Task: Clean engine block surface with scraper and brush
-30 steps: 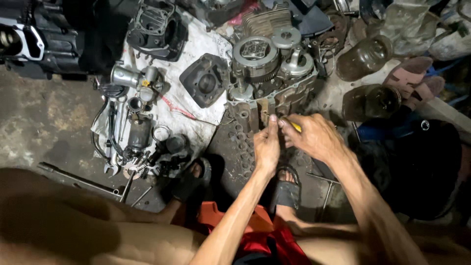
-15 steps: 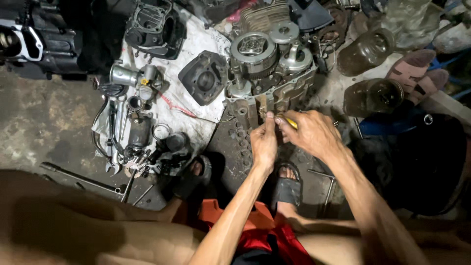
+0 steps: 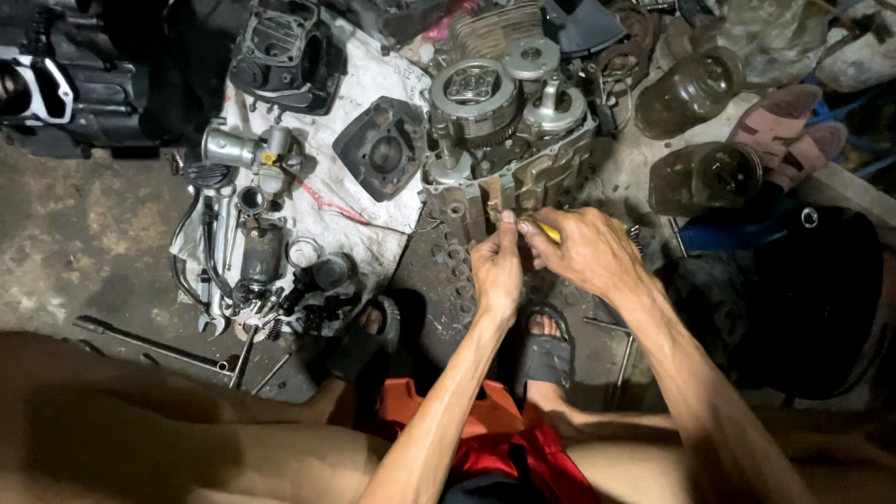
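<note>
A greasy engine case (image 3: 509, 140) with round covers and gears lies on the floor ahead of me. My left hand (image 3: 497, 271) presses its fingertips against the case's near edge, by a brown gasket strip. My right hand (image 3: 577, 250) is closed around a yellow-handled tool (image 3: 544, 230), its tip meeting the same edge right beside the left fingers. Both forearms reach forward from my lap over red shorts.
A white cloth (image 3: 322, 201) to the left carries a black cylinder block (image 3: 381, 149), a carburettor (image 3: 250, 149), springs and wrenches. Two dusty glass jars (image 3: 705, 173) and pink sandals (image 3: 784, 126) sit on the right. My sandalled feet (image 3: 546, 350) rest below the hands.
Both hands stay at the case's near edge with barely any shift. The camera has tipped slightly, sliding the scene upward in view.
</note>
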